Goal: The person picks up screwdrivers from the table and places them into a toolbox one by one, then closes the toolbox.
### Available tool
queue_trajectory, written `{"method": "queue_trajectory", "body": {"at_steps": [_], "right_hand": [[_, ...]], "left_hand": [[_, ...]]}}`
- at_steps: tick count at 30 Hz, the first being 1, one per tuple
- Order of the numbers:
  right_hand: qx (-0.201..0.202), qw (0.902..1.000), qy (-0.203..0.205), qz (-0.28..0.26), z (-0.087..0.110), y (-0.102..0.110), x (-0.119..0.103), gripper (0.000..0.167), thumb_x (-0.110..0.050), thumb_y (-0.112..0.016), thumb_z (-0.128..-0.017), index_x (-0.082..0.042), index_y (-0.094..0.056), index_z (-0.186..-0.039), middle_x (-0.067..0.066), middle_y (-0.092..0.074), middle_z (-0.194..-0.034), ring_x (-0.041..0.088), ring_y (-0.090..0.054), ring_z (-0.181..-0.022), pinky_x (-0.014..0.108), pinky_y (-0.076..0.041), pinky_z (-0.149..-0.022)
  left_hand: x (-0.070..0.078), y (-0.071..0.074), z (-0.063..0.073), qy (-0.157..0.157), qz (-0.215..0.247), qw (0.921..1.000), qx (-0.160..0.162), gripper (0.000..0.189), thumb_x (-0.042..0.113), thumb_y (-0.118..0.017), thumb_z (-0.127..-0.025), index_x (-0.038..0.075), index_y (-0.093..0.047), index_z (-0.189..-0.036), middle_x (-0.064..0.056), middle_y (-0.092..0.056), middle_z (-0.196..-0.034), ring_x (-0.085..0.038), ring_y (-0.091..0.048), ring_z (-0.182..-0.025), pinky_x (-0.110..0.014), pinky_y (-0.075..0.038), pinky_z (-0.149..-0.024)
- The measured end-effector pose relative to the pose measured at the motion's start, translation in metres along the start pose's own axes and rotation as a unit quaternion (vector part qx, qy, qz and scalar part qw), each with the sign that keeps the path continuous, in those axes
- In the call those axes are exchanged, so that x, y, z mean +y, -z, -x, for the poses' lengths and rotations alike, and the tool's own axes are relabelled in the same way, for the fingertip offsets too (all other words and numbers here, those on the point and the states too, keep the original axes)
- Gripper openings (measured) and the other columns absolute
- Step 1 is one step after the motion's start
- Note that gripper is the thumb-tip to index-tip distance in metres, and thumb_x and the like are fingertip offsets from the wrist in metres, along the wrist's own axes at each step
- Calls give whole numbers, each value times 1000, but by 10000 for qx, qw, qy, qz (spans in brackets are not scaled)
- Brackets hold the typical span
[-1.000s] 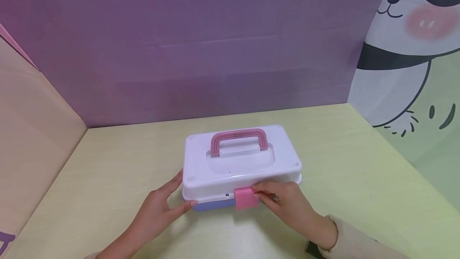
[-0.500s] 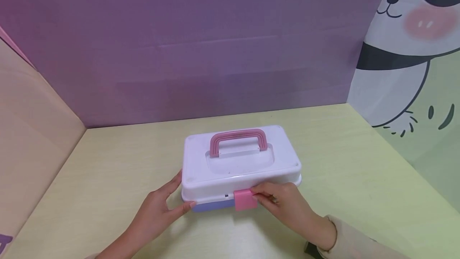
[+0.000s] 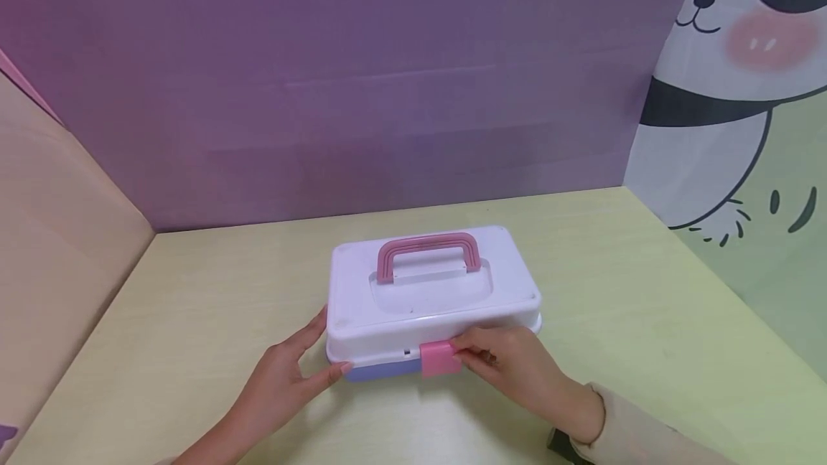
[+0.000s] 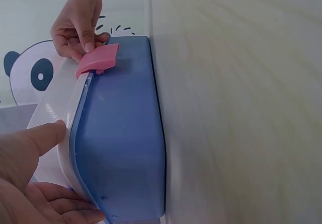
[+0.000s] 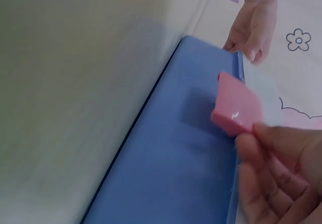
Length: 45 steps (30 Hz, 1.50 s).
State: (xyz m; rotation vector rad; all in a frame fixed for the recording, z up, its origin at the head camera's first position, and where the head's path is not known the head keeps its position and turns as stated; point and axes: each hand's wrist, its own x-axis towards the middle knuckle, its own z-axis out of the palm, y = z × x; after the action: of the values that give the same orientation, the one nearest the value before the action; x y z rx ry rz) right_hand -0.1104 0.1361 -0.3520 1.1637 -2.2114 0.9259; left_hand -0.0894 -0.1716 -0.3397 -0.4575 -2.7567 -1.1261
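On the table sits a plastic storage box with a white lid [image 3: 433, 307], a blue base [image 4: 121, 128] and a raised pink carrying handle [image 3: 429, 241]. The lid lies down on the base. My left hand [image 3: 284, 372] holds the box's near left corner, thumb at the front of the lid rim and fingers along the left end. With thumb and fingertips my right hand [image 3: 517, 364] pinches the right edge of the pink latch [image 3: 439, 359] at the box's front. In the right wrist view, the latch's lower edge [image 5: 217, 100] tilts out from the blue front.
The pale wooden table [image 3: 232, 293] extends around the box. A purple wall [image 3: 388, 92] stands behind, a cream panel [image 3: 58, 235] at left, and a panda-print panel [image 3: 775, 163] at right. A dark object [image 3: 563, 445] shows beneath my right sleeve.
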Motion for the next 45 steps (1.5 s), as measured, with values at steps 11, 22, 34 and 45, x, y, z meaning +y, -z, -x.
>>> {"method": "queue_trajectory", "body": {"at_steps": [11, 22, 34, 45], "right_hand": [[-384, 9950, 884, 248, 0, 4, 17, 36, 1, -81, -65, -13, -62, -93, -6, -66, -77, 4, -56, -66, 9, -45, -62], [-59, 9760, 1438, 1634, 3, 1, 15, 19, -27, -59, -94, -9, -63, -98, -1, -56, -90, 14, -55, -77, 20, -47, -68], [465, 9537, 1539, 2543, 2, -1, 17, 36, -37, -53, -95, -10, -59, -118, 12, -56, -119, 35, -49, -110, 52, -35, -96], [276, 9453, 1438, 2916, 3, 4, 34, 63, -58, -48, -90, -8, -53, -129, 11, -54, -119, 33, -50, -110, 45, -37, -96]], "left_hand": [[-4, 0, 0, -25, -19, 10000, 22, 74, 35, -74, -80, 13, -42, -143, -2, -44, -142, -28, -46, -127, -47, -43, -97], [-5, 2, 1, -111, -15, 9999, -41, 74, 34, -74, -81, 11, -42, -142, -6, -44, -142, -30, -45, -127, -49, -42, -98], [-5, 2, -1, -140, -36, 9999, -63, 74, 36, -73, -81, 11, -41, -143, -5, -43, -143, -27, -44, -128, -48, -42, -98], [-9, 2, -2, -106, -73, 9998, -136, 75, 38, -73, -82, 10, -40, -143, -6, -41, -144, -27, -42, -130, -48, -41, -99]]}}
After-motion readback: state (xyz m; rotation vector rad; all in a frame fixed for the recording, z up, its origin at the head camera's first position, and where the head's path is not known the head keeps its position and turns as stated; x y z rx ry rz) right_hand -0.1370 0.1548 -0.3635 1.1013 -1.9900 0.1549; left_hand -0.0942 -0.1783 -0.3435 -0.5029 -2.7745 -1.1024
